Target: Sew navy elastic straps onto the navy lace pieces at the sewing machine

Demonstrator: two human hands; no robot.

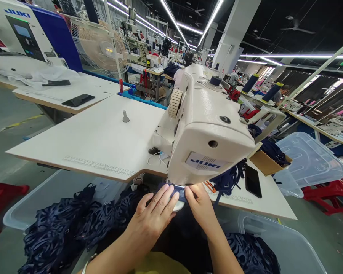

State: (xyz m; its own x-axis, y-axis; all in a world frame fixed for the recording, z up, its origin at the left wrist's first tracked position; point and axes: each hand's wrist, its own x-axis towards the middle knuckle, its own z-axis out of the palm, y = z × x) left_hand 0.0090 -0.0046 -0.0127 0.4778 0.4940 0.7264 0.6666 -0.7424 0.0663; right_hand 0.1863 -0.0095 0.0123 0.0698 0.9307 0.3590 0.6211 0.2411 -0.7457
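Two hands [156,209] [200,205], white tabletop [103,129], strip lights [212,21] overhead

The left hand [152,215] stretches out palm-down; the right hand [200,204] is curled.

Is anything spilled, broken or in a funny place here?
Nothing looks spilled or broken. One slightly odd thing: a black phone lies on the white sewing table, just right of the tangled navy strips. It doesn't look like sewing stuff, so it seems a bit out of place.
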